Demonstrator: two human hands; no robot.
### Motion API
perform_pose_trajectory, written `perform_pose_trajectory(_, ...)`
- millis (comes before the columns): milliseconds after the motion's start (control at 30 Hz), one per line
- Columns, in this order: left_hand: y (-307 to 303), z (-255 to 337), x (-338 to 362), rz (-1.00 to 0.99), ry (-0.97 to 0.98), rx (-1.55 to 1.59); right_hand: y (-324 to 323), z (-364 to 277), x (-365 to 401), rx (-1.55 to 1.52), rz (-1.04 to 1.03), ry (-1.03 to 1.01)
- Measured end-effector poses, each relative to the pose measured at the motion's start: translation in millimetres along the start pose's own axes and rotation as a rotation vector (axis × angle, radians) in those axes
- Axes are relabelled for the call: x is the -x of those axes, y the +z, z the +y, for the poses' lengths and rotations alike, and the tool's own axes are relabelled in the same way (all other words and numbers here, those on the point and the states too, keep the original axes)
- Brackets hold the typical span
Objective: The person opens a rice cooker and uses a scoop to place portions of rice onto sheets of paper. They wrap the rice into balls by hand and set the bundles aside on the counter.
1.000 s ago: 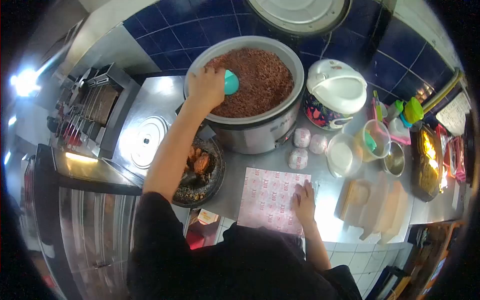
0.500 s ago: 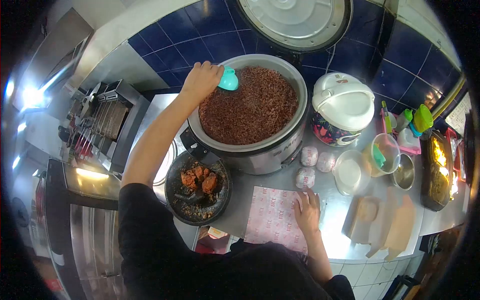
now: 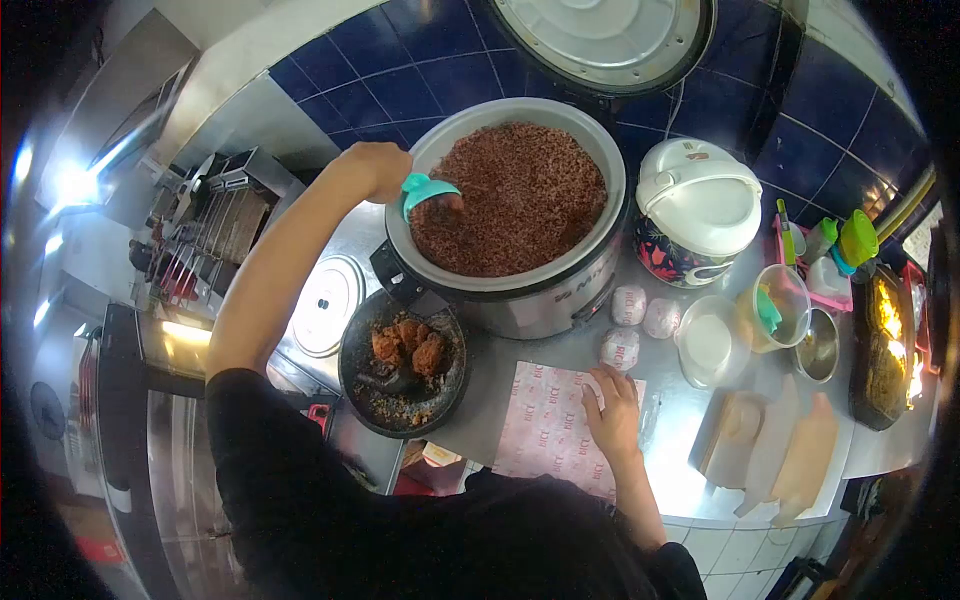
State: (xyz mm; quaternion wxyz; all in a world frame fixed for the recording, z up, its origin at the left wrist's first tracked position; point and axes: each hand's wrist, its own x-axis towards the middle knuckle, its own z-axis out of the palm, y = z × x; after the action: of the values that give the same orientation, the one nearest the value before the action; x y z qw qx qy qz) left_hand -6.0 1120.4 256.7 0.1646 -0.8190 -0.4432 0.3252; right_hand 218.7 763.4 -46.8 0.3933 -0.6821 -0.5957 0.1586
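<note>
My left hand (image 3: 374, 172) is closed around the handle of a teal rice scoop (image 3: 416, 190) at the left rim of a large rice cooker (image 3: 540, 305). Reddish-brown cooked rice (image 3: 510, 200) fills the cooker, and some shows in the tilted scoop's bowl. My right hand (image 3: 612, 408) lies on a printed paper wrapper (image 3: 545, 425) on the steel counter, fingers stretched out and slightly apart. Just beyond those fingertips are three round wrapped rice balls (image 3: 619, 349). A dark stone mortar (image 3: 385, 410) with pieces of fried chicken (image 3: 428, 355) stands below the cooker on the left.
The cooker's raised lid (image 3: 610, 35) leans at the back wall. To the right are a white-lidded rice container (image 3: 697, 200), clear tubs (image 3: 710, 345), a metal bowl (image 3: 818, 345), open cardboard boxes (image 3: 735, 435) and a dark tray (image 3: 878, 360). A wire rack (image 3: 225, 220) stands at left.
My left hand has moved left and down with the scoop, which has turned so rice shows in its bowl. My right hand stays on the paper. The camera view has shifted slightly.
</note>
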Motion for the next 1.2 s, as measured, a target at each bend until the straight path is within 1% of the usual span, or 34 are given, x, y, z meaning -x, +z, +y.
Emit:
perform_pose_trajectory(67,4,-3,6,-0.028,-0.004,0.05,0,-3,1,-0.003,0.009,-0.005)
perform_pose_trajectory(133,14,-11,6,-0.054,0.103,0.199,2,-6,2,-0.021,0.015,-0.015)
perform_pose_trajectory(167,14,-10,10,-0.051,0.1,0.202,1,-8,3,-0.019,0.016,-0.02)
perform_pose_trajectory(233,12,-7,18,-0.119,0.202,0.304,1,-11,3,-0.019,0.017,-0.031)
perform_pose_trajectory(367,25,-8,17,-0.101,0.22,0.326,3,-14,1,-0.032,0.019,-0.051)
perform_pose_trajectory(433,31,-11,17,-0.082,0.263,0.395,1,-16,-1,-0.039,0.005,-0.053)
perform_pose_trajectory(567,23,5,27,-0.119,0.263,0.447,2,-14,0,-0.021,0.007,-0.042)
perform_pose_trajectory(633,25,21,22,-0.195,0.375,0.528,2,-15,0,-0.022,-0.022,-0.012)
perform_pose_trajectory(667,24,35,20,-0.174,0.418,0.495,3,-15,0,-0.018,-0.026,-0.009)
perform_pose_trajectory(700,24,49,18,-0.174,0.42,0.501,5,-15,0,-0.016,-0.028,-0.016)
perform_pose_trajectory(767,25,77,12,-0.166,0.363,0.617,5,-15,1,-0.007,-0.034,-0.025)
perform_pose_trajectory(800,21,87,10,-0.163,0.365,0.624,5,-15,1,-0.018,-0.04,-0.032)
perform_pose_trajectory(867,12,100,11,-0.142,0.297,0.72,4,-19,1,-0.021,-0.048,-0.044)
perform_pose_trajectory(900,10,103,15,-0.137,0.295,0.73,3,-23,0,-0.023,-0.043,-0.056)
perform_pose_trajectory(967,5,109,24,0.127,0.357,0.63,-1,-26,-1,-0.017,-0.036,-0.072)
perform_pose_trajectory(1000,4,108,29,0.133,0.363,0.63,-2,-26,-1,-0.016,-0.036,-0.078)
perform_pose_trajectory(1067,4,104,36,0.241,0.396,0.527,-2,-24,-1,-0.014,-0.024,-0.07)
perform_pose_trajectory(1133,7,114,25,0.237,0.429,0.526,2,-19,0,-0.057,-0.079,-0.037)
perform_pose_trajectory(1200,16,113,17,0.23,0.425,0.538,8,-22,-6,-0.068,-0.106,-0.073)
